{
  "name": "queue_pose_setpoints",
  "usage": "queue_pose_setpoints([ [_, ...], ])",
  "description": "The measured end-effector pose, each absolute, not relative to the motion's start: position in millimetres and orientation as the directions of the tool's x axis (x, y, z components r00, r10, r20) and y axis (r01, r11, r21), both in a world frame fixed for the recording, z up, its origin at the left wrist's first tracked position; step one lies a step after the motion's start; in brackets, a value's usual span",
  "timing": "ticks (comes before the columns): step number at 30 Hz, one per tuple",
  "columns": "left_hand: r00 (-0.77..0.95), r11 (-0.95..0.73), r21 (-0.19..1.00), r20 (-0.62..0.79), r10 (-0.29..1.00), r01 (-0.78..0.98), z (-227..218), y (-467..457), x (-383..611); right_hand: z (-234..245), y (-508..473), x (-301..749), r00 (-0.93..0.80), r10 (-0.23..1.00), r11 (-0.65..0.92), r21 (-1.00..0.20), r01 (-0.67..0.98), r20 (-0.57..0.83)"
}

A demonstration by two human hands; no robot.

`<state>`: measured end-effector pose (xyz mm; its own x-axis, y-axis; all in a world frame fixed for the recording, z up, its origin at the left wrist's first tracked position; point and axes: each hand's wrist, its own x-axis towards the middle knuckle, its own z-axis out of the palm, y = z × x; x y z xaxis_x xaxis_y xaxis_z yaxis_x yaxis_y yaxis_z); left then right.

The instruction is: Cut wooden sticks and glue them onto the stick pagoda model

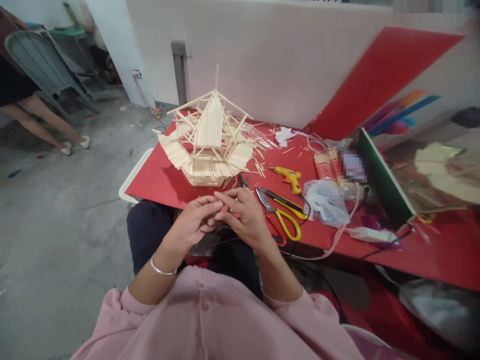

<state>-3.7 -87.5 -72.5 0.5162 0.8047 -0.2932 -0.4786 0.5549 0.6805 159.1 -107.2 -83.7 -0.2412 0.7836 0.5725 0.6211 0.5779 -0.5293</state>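
My left hand and my right hand meet at the table's near edge, above my lap. The fingertips of both are pinched together and touch each other. Whatever sits between them is too small to make out. Just beyond stands a pavilion-like model built of thin wooden sticks, with a peaked upper roof partly covered and a wide lower roof of sticks. To the right of my right hand lie scissors with yellow handles, and a black and yellow tool beside them.
On the red table are a yellow glue gun, loose sticks, a plastic bag and stick packs. A green board stands at right. Another person's legs show at far left, by a chair.
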Motion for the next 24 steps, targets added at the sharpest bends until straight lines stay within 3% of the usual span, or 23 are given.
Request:
queue_pose_setpoints([
  [5, 0.428, 0.496, 0.727, -0.302, 0.852, -0.475, -79.4, -86.7, 8.0, -95.9, -125.5, 185.8, -0.072, 0.898, 0.366, -0.644, 0.672, 0.435],
  [9, 0.435, 0.488, 0.744, -0.291, 0.852, -0.457, -86.4, -86.3, 23.5, -117.3, -143.9, 229.7, 0.207, 0.912, -0.025, -0.454, 0.891, 0.355],
  [12, 0.439, 0.499, 0.748, -0.307, 0.844, -0.437, -91.1, -86.2, 36.4, -130.1, -155.8, 256.4, 0.311, 0.904, -0.218, -0.31, 0.925, 0.294],
  [17, 0.421, 0.504, 0.75, -0.328, 0.846, -0.429, -99.1, -86.7, 51.4, -142.3, -160.2, 265.0, 0.314, 0.924, -0.26, -0.246, 0.934, 0.218],
  [24, 0.42, 0.516, 0.742, -0.341, 0.841, -0.429, -103.7, -86.6, 55.8, -150.9, -141.5, 237.1, 0.229, 0.944, -0.138, -0.345, 0.929, 0.239],
])
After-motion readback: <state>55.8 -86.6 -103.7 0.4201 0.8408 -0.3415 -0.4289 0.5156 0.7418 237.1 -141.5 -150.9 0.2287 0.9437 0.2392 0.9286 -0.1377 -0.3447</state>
